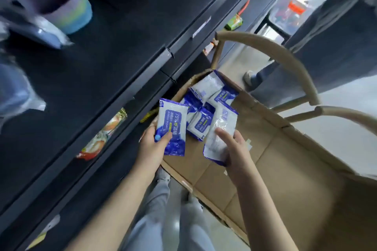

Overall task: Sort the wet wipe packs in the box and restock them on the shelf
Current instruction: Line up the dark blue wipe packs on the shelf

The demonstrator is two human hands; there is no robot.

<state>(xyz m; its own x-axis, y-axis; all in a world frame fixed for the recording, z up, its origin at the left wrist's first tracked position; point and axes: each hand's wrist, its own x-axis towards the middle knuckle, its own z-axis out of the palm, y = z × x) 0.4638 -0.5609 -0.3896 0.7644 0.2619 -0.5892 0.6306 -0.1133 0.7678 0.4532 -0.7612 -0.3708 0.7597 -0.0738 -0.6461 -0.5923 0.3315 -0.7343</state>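
Box point(265, 149), four packs point(206, 85) (roughly); left hand point(151, 149), right hand point(238, 153), one each

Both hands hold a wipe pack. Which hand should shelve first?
Probably left. The left hand grips a label-up pack at the box edge nearest the dark shelf. The right hand holds a second pack over the box interior, farther from the shelf.

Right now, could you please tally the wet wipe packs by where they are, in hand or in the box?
Front-up pack in left hand: 1
Back-up pack in right hand: 1
Loose packs in cardboard box: at least 4, overlapping
Total: at least 6
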